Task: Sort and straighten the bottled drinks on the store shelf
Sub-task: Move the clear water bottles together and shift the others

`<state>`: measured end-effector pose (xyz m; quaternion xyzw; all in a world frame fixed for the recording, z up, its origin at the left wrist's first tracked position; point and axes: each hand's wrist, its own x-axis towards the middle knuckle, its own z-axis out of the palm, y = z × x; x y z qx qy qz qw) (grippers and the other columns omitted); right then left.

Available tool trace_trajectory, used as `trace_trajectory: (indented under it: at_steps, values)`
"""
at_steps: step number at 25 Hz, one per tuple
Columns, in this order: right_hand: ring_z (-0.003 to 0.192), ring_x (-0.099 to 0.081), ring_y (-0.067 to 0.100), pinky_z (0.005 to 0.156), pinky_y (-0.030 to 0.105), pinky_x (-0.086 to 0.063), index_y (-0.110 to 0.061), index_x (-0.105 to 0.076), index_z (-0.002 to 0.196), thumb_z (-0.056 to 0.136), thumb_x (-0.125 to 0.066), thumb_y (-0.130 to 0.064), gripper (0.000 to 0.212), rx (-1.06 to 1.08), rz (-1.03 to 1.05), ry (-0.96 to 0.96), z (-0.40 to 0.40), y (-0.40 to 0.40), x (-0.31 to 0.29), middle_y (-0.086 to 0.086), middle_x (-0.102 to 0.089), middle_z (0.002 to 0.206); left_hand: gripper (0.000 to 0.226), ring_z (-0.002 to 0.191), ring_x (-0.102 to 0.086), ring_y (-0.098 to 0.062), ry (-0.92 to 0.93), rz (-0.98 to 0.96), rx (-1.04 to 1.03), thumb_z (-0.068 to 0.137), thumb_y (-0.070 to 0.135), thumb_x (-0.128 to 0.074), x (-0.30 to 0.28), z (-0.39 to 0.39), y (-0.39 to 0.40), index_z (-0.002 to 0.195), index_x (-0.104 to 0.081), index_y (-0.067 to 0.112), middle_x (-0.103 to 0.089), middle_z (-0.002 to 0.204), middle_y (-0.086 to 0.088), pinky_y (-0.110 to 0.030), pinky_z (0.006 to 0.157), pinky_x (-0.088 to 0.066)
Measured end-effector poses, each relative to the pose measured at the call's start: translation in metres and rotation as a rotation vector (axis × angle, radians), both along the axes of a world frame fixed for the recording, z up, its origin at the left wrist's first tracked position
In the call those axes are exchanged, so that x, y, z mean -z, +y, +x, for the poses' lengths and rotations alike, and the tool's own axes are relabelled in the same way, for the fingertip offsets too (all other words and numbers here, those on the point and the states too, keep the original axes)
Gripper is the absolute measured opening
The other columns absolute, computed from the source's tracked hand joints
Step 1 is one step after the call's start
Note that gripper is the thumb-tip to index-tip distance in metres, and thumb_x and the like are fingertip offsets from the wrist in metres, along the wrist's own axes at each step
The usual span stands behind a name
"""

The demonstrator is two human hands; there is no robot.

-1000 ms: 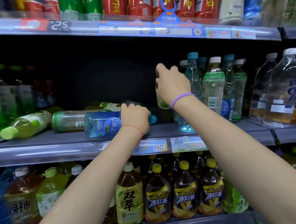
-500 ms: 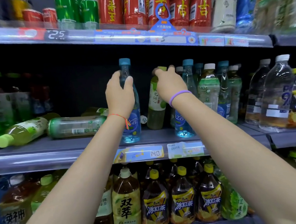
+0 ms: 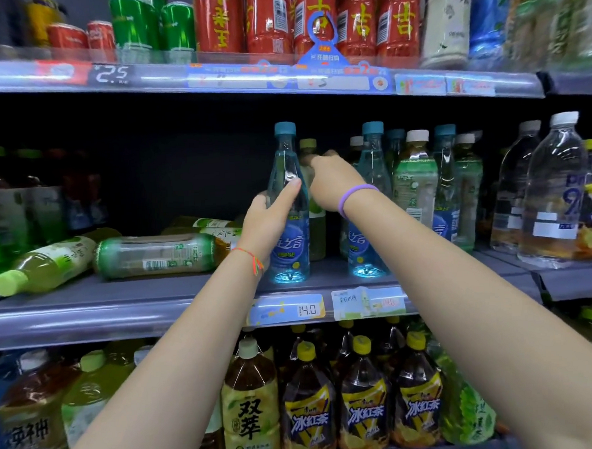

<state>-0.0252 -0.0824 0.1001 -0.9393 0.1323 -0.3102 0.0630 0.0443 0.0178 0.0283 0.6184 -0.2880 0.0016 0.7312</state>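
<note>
A blue bottle (image 3: 291, 248) with a teal cap stands upright at the front of the middle shelf (image 3: 121, 312). My left hand (image 3: 270, 218) grips its body. Right behind it stands a green tea bottle (image 3: 317, 230) with a yellow-green cap; my right hand (image 3: 333, 184) holds its upper part. Further left, a green-labelled bottle (image 3: 155, 255) and a yellow-green bottle (image 3: 43, 266) lie on their sides, with more fallen bottles (image 3: 212, 225) behind them. A second blue bottle (image 3: 367, 241) stands upright to the right, under my right forearm.
Upright blue and green bottles (image 3: 416, 183) fill the shelf to the right, then large clear bottles (image 3: 553, 190). Red and green cans (image 3: 270, 19) line the top shelf. Big tea bottles (image 3: 307, 405) crowd the bottom shelf. Dark bottles (image 3: 12, 211) stand at the far left.
My left hand lifted the lying blue bottle, stood it upright and shifted it right beside the green tea bottle. My right hand kept hold of the green tea bottle.
</note>
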Motion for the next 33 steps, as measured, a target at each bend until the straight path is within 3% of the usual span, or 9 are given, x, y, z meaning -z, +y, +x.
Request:
trace_trajectory:
  at_steps: [7, 11, 15, 18, 21, 23, 25, 28, 33]
  values:
    - [0.097, -0.056, 0.035, 0.072, 0.033, -0.038, -0.004, -0.057, 0.118, 0.091, -0.041, 0.0, 0.031, -0.084, 0.061, -0.511, -0.022, 0.001, 0.013, 0.018, -0.057, 0.111, 0.099, 0.117, -0.064, -0.019, 0.049, 0.014, 0.092, 0.063, 0.083, -0.067, 0.003, -0.001, -0.024, 0.14, -0.049, 0.024, -0.066, 0.129, 0.0, -0.046, 0.103, -0.049]
    - [0.08, -0.056, 0.034, 0.062, 0.036, -0.039, -0.006, -0.053, 0.102, 0.095, -0.045, -0.014, 0.014, -0.111, -0.05, -0.518, -0.03, -0.001, 0.035, 0.013, -0.056, 0.094, 0.111, 0.126, -0.057, -0.022, 0.23, -0.058, 0.123, 0.047, 0.101, -0.051, 0.017, 0.041, -0.06, 0.138, -0.054, 0.036, -0.059, 0.14, 0.0, -0.047, 0.109, -0.042]
    - [0.068, -0.054, 0.03, 0.055, 0.033, -0.037, -0.012, -0.045, 0.105, 0.097, -0.051, -0.036, 0.026, -0.08, -0.154, -0.376, -0.033, -0.007, 0.053, 0.003, -0.055, 0.078, 0.071, 0.109, -0.067, -0.021, 0.254, -0.032, 0.121, 0.078, 0.078, -0.041, 0.003, 0.002, -0.055, 0.121, -0.067, 0.029, -0.072, 0.116, -0.002, -0.041, 0.099, -0.052]
    - [0.066, -0.056, 0.029, 0.053, 0.033, -0.039, -0.015, -0.046, 0.107, 0.097, -0.051, -0.038, 0.026, 0.036, -0.245, -0.337, -0.031, -0.01, 0.057, 0.003, -0.059, 0.078, 0.041, 0.081, -0.068, -0.013, 0.227, -0.011, 0.064, 0.103, 0.039, -0.037, 0.002, -0.013, -0.053, 0.097, -0.071, 0.017, -0.071, 0.082, 0.003, -0.025, 0.073, -0.055]
    - [0.054, -0.051, 0.03, 0.044, 0.027, -0.025, -0.013, -0.051, 0.099, 0.091, -0.057, -0.017, 0.011, 0.022, -0.291, -0.416, -0.025, -0.008, 0.063, 0.006, -0.062, 0.072, 0.026, 0.091, -0.062, -0.023, -0.031, 0.268, -0.181, 0.1, 0.014, -0.046, 0.0, -0.008, -0.048, 0.103, -0.069, 0.002, -0.065, 0.097, -0.006, -0.032, 0.076, -0.051]
    - [0.049, -0.04, 0.029, 0.043, 0.025, -0.012, -0.011, -0.053, 0.092, 0.084, -0.059, -0.004, 0.012, -0.101, -0.289, -0.471, -0.02, -0.002, 0.07, 0.008, -0.059, 0.067, 0.022, 0.09, -0.061, -0.029, -0.287, 0.491, -0.44, 0.094, 0.009, -0.051, 0.0, -0.003, -0.036, 0.074, -0.061, 0.01, -0.066, 0.09, -0.013, -0.033, 0.065, -0.038]
    - [0.061, -0.052, 0.036, 0.046, 0.033, -0.024, -0.008, -0.053, 0.095, 0.088, -0.051, -0.001, 0.011, -0.272, -0.208, -0.351, -0.013, 0.008, 0.078, 0.012, -0.06, 0.078, 0.022, 0.097, -0.059, -0.036, -0.504, 0.723, -0.659, 0.094, 0.012, -0.049, 0.001, 0.001, -0.018, 0.074, -0.058, 0.01, -0.065, 0.096, -0.017, -0.035, 0.069, -0.034]
    - [0.099, -0.059, 0.04, 0.076, 0.042, -0.045, -0.005, -0.057, 0.115, 0.09, -0.048, -0.002, 0.027, -0.345, -0.066, -0.113, 0.007, 0.027, 0.089, 0.019, -0.062, 0.108, 0.03, 0.119, -0.05, -0.036, -0.636, 1.11, -0.923, 0.095, 0.024, -0.047, 0.01, 0.016, 0.019, 0.114, -0.066, 0.012, -0.059, 0.123, -0.016, -0.042, 0.092, -0.038]
    - [0.115, -0.058, 0.04, 0.092, 0.037, -0.046, -0.003, -0.049, 0.13, 0.092, -0.048, -0.008, 0.039, -0.102, 0.054, 0.204, 0.054, 0.058, 0.088, 0.024, -0.05, 0.131, 0.032, 0.112, -0.053, -0.034, -0.765, 1.12, -0.832, 0.092, 0.032, -0.05, 0.012, 0.034, 0.08, 0.109, -0.07, 0.014, -0.061, 0.114, -0.012, -0.039, 0.088, -0.041]
